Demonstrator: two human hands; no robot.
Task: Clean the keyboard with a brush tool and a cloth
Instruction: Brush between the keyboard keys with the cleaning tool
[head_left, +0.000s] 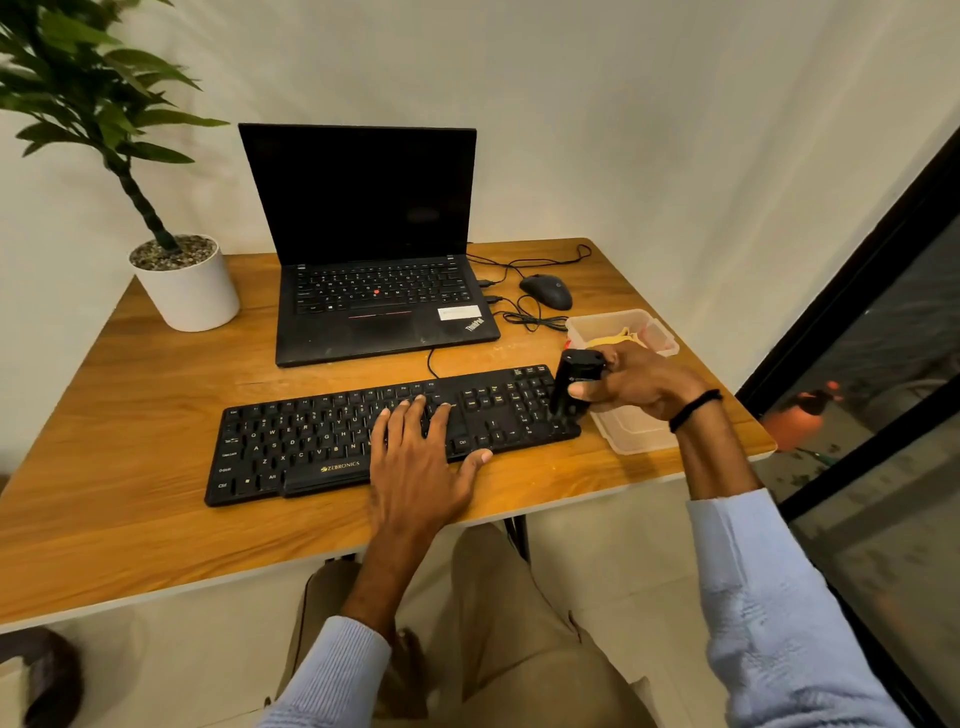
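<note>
Keyboard (363, 441) first: it's a long, flat, black slab with white legends, lying across the near part of the wooden table (130, 415), its cable running back toward the open laptop (374, 270). I'd judge it light and rigid, likely to skate on the smooth wood if pushed sideways, so it wants pinning down rather than lifting. The left hand (421, 457) does just that, spread flat with fingers extended over the keys in the middle and the thumb hooked over the near edge; it holds nothing, only presses. The keycaps look shallow and a bit fragile against hard scrubbing, so light strokes seem right. The right hand (634, 384) is closed around a stubby black brush tool (574, 384), fingers and thumb wrapped about its upper barrel, with the lower end standing down on the number pad at the keyboard's right end. The tool looks hard, smooth and light, best held high on the barrel as here. Just beyond the knuckles sits a clear plastic box (623, 327) with something yellow inside, possibly the cloth, though I cannot tell; under the wrist lies what looks like its lid (634, 431).
</note>
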